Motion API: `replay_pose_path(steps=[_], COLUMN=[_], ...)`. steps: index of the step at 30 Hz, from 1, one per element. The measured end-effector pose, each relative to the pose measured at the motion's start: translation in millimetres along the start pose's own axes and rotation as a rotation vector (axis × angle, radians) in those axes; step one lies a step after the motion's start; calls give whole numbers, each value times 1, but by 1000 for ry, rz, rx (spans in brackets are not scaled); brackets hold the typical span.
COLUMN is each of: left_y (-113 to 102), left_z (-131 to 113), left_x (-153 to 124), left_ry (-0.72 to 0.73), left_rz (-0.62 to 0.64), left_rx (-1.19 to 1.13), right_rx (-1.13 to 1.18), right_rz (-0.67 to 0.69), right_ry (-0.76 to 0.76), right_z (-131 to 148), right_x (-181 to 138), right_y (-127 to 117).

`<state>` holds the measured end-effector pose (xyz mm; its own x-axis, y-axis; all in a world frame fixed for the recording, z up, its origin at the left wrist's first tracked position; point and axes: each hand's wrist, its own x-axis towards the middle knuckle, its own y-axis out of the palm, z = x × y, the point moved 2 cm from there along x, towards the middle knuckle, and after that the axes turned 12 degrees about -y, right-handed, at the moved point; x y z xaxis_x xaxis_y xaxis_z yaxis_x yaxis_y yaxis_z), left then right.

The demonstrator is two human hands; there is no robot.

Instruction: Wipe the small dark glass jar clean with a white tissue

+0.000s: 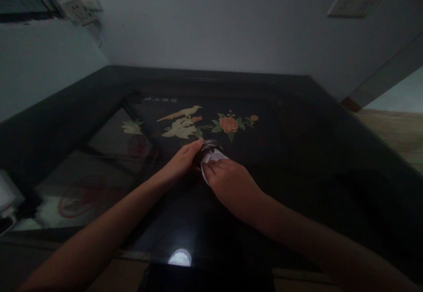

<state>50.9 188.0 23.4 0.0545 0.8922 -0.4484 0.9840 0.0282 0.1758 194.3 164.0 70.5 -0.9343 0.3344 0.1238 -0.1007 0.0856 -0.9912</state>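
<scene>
Near the middle of a glossy black table (307,151), a small dark round object with a shiny rim (211,143) is between my hands. Its exact kind cannot be made out in the dim light. My left hand (185,157) is closed around its left side, the thumb near the rim. In my right hand (228,177) is a crumpled white tissue (216,154), bunched under the fingers and pressed against the near side of the object. The hands and tissue hide most of the object's lower part.
The tabletop bears a bird picture (181,122) and a pink flower picture (228,124). A white device (8,195) sits at the left edge. Wall sockets (357,1) are at upper right, with more sockets (79,5) at upper left. Wooden flooring (393,129) shows at right.
</scene>
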Motion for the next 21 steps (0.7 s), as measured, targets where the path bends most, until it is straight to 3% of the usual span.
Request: replay_pose_path(steps=[8,14,18,21], left_y=[6,5,0,0], left_z=[-13,-11,-7,-7], left_x=[-7,-7,-1,-1], left_ry=[-114,-101,-45,22], left_rz=[105,84,79,37], left_rx=[175,193,78,-26], right_rx=[-85,105,323,658], right_rz=[86,162,1,-195], right_ry=[-149,-92,65,237], right_z=[3,-2,-2,-2], right_x=[-3,-1,0,1], right_y=[-12,-20,-19,-14])
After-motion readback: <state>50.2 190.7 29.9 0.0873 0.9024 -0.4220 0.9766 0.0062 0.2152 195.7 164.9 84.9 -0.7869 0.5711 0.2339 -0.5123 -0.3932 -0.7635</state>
